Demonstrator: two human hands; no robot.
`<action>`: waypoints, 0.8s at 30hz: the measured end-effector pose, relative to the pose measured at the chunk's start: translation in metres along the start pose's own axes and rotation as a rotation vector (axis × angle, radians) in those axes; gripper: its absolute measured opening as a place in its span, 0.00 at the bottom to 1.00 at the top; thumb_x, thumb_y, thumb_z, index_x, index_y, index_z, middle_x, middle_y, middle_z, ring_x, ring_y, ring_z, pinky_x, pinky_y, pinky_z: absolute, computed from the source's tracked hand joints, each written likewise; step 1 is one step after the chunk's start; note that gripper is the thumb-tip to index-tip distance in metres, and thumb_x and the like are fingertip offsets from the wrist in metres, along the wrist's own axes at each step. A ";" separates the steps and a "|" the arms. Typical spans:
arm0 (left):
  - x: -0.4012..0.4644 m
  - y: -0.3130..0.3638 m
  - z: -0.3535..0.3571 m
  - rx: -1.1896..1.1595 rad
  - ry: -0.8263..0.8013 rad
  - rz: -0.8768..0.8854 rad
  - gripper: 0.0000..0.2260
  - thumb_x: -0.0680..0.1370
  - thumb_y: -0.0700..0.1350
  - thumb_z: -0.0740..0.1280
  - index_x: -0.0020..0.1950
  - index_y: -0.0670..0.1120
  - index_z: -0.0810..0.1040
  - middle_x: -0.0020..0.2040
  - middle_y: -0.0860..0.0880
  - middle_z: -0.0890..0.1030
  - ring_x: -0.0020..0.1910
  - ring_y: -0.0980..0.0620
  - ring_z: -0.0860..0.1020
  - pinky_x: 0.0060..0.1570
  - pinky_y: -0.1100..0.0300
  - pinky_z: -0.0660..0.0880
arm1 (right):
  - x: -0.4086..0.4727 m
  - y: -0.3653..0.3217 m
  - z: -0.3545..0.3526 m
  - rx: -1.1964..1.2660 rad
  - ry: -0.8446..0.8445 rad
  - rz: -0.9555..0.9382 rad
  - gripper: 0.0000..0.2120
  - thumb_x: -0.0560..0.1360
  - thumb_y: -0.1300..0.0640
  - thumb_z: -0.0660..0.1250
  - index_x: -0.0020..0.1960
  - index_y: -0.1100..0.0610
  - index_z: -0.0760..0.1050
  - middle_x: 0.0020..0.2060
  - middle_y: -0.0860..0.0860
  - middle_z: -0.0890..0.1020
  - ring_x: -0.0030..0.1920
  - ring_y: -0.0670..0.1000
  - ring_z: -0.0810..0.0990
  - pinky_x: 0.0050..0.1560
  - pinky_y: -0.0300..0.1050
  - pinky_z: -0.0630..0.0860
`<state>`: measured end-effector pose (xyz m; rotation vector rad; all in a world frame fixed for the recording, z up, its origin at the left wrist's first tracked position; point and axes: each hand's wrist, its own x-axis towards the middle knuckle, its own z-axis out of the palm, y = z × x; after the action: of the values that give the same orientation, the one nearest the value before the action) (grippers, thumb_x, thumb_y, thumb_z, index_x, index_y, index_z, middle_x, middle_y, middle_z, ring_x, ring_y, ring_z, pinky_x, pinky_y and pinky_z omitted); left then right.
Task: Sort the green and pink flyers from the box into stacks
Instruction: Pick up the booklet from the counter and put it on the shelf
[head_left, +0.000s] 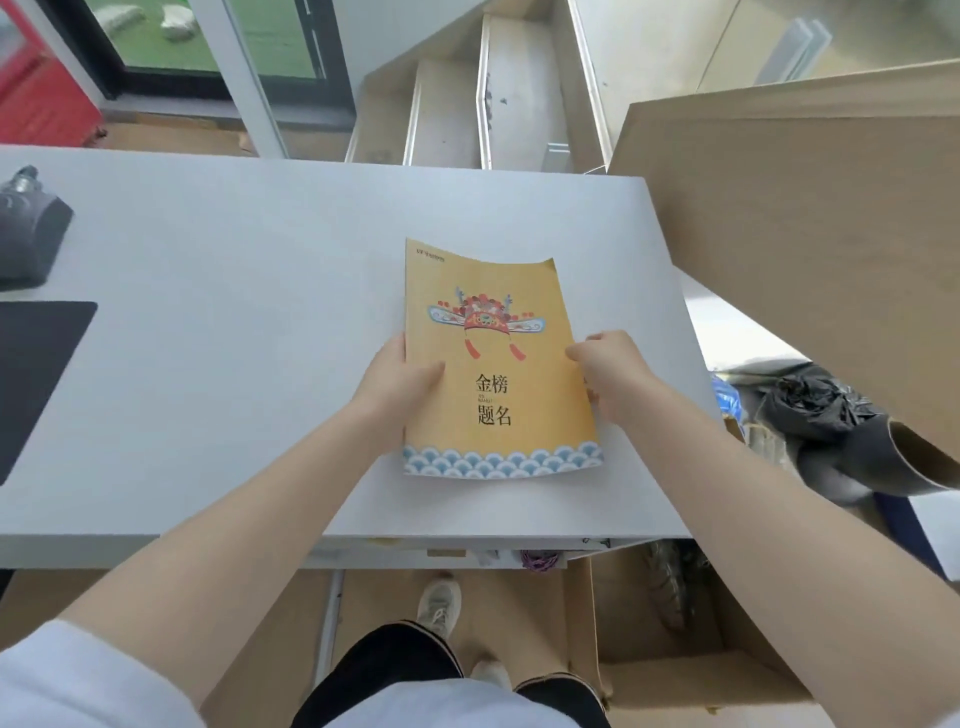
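Flyers (498, 364) here are a yellow-orange stack with a red ornate hat drawing, black Chinese characters and blue wave scallops along the near edge; it's lying on the white table (234, 249), toward the right side, far corners curling up a bit; left hand (400, 379) holds the left edge, thumb lying flat on top of the cover and the other fingers tucked under where I can't see them; right hand (608, 369) is at the right edge with its fingers curled in, pinching that edge (looks like just the top sheet or so, hard to tell); cardboard box (675, 649) sits open on the floor under the table's right end; black mat (31, 364) at far left.
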<state>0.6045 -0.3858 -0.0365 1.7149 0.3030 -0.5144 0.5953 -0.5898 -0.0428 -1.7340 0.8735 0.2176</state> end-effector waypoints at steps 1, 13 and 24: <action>-0.004 -0.004 0.001 0.008 -0.032 0.037 0.13 0.78 0.37 0.58 0.59 0.51 0.70 0.53 0.48 0.80 0.49 0.47 0.80 0.46 0.54 0.78 | -0.002 0.003 0.000 -0.047 -0.023 -0.007 0.10 0.71 0.67 0.57 0.35 0.55 0.63 0.33 0.54 0.67 0.33 0.52 0.65 0.35 0.44 0.63; -0.130 -0.088 -0.078 -0.343 0.498 0.256 0.15 0.79 0.37 0.62 0.59 0.54 0.67 0.55 0.49 0.80 0.50 0.51 0.81 0.45 0.56 0.79 | -0.110 0.020 0.079 -0.151 -0.474 -0.579 0.18 0.77 0.61 0.56 0.65 0.47 0.66 0.52 0.47 0.81 0.49 0.50 0.81 0.49 0.48 0.78; -0.310 -0.236 -0.191 -0.533 1.135 0.027 0.17 0.78 0.36 0.62 0.66 0.47 0.68 0.54 0.50 0.80 0.44 0.56 0.80 0.41 0.60 0.78 | -0.270 0.086 0.244 -0.489 -1.192 -0.588 0.17 0.77 0.65 0.54 0.64 0.53 0.67 0.52 0.49 0.79 0.53 0.57 0.79 0.56 0.56 0.77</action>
<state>0.2578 -0.1263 -0.0580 1.3112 1.1042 0.5867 0.4164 -0.2616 -0.0457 -1.7842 -0.5940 0.9850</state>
